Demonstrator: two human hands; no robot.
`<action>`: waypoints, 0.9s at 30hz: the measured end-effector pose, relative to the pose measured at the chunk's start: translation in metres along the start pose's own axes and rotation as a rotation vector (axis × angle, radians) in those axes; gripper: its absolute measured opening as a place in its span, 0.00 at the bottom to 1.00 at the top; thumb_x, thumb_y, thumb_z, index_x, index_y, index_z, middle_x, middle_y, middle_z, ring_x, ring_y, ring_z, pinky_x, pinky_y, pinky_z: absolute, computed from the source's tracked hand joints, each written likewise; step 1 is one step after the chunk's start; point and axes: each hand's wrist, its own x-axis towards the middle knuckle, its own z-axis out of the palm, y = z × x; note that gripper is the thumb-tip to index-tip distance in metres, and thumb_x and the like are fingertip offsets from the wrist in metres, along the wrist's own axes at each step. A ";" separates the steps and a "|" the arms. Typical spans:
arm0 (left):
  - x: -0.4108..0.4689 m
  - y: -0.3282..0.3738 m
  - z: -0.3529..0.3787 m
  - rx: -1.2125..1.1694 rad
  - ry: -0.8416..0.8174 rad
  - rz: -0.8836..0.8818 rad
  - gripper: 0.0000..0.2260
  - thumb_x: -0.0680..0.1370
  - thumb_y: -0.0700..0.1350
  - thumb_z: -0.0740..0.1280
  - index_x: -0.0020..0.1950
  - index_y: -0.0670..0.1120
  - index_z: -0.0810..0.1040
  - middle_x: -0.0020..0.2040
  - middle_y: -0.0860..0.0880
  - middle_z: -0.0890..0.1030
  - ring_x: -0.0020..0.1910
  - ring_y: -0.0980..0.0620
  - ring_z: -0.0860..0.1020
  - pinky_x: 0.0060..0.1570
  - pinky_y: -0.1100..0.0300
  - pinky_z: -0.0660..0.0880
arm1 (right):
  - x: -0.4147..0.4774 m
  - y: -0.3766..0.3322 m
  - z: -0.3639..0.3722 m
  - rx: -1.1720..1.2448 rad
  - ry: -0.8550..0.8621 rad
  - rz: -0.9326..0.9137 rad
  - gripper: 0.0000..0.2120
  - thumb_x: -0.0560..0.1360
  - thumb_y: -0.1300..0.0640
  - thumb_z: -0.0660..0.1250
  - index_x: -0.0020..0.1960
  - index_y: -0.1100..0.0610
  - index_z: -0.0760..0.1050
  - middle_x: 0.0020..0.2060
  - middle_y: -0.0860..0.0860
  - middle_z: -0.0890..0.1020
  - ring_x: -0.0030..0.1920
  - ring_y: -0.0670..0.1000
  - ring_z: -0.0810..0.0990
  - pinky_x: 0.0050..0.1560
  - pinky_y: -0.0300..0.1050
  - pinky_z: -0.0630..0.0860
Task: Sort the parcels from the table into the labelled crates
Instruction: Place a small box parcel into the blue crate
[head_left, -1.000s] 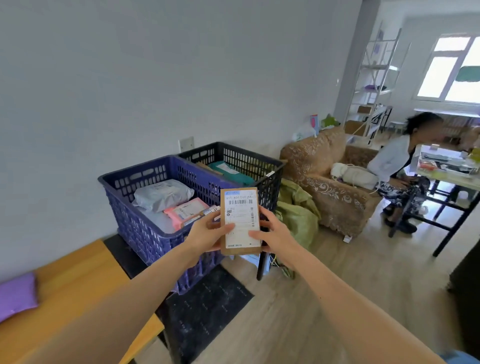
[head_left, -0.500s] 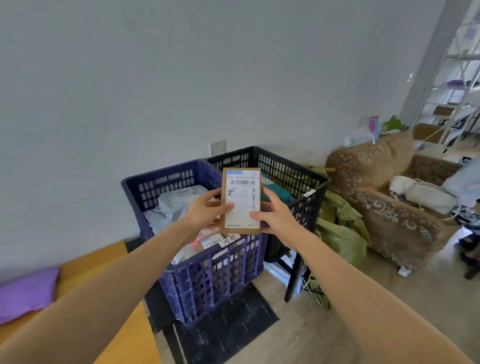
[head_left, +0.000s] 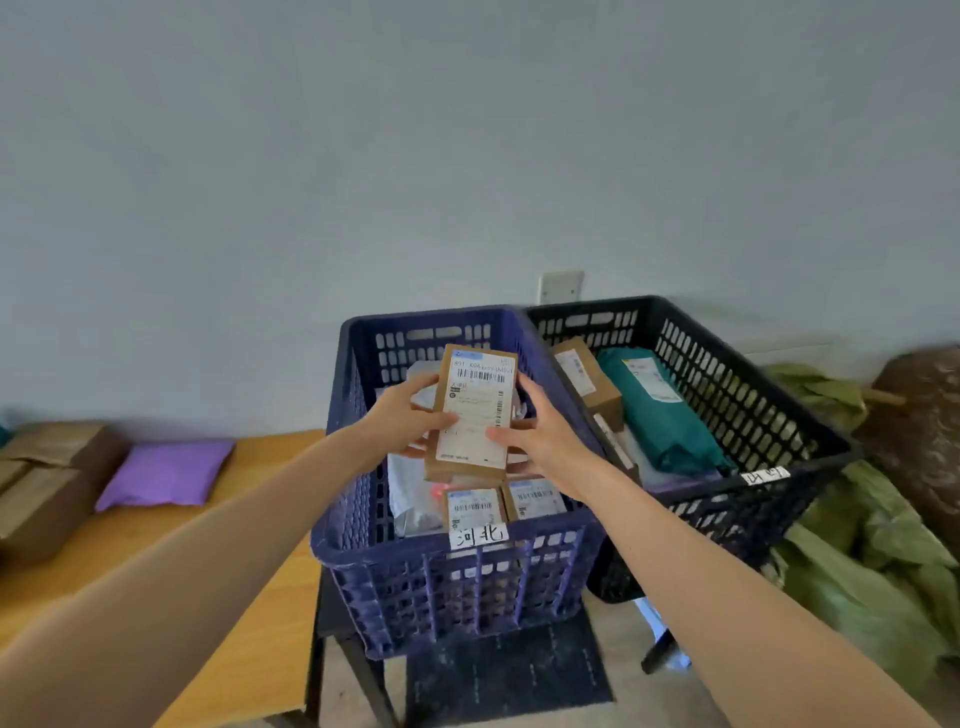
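Observation:
A small brown cardboard parcel (head_left: 474, 410) with a white shipping label hangs above the blue crate (head_left: 363, 551). My left hand (head_left: 402, 418) grips its left side and my right hand (head_left: 540, 441) grips its right side. The blue crate carries a handwritten paper label (head_left: 478, 535) on its front rim and holds several parcels, among them two small boxes (head_left: 501, 506) and a grey bag (head_left: 415, 499). To its right stands a black crate (head_left: 769, 415) with a brown box (head_left: 587, 382), a green bag (head_left: 660, 415) and its own label (head_left: 763, 474).
A wooden table (head_left: 171, 561) lies at left with a purple bag (head_left: 166, 473) and brown cartons (head_left: 41, 483). Green sacks (head_left: 872, 561) pile up right of the black crate. A dark mat (head_left: 509, 670) lies on the floor beneath. A grey wall with a socket (head_left: 560, 286) stands behind.
My view has swung left and closer to the crates. Both hands have carried the parcel over the blue crate's interior. The sofa and the seated person have left the view.

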 end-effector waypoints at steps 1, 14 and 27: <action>0.003 -0.004 0.000 0.005 0.018 -0.026 0.28 0.76 0.41 0.70 0.72 0.57 0.66 0.47 0.50 0.83 0.46 0.49 0.83 0.45 0.51 0.81 | 0.008 0.004 -0.001 -0.009 -0.033 0.008 0.41 0.73 0.68 0.70 0.76 0.44 0.54 0.68 0.55 0.74 0.59 0.52 0.78 0.51 0.52 0.80; 0.011 -0.052 -0.003 0.055 0.123 -0.181 0.39 0.77 0.36 0.67 0.75 0.65 0.50 0.51 0.54 0.79 0.48 0.53 0.81 0.35 0.55 0.82 | 0.084 0.052 0.014 -0.090 -0.368 0.195 0.53 0.68 0.67 0.75 0.76 0.36 0.46 0.67 0.48 0.72 0.45 0.44 0.84 0.32 0.43 0.81; 0.013 -0.082 -0.012 0.291 -0.042 -0.305 0.43 0.79 0.32 0.60 0.76 0.60 0.33 0.62 0.47 0.77 0.55 0.44 0.80 0.44 0.42 0.81 | 0.101 0.076 0.033 -0.221 -0.447 0.343 0.22 0.79 0.57 0.65 0.68 0.42 0.62 0.52 0.55 0.83 0.43 0.57 0.85 0.44 0.56 0.82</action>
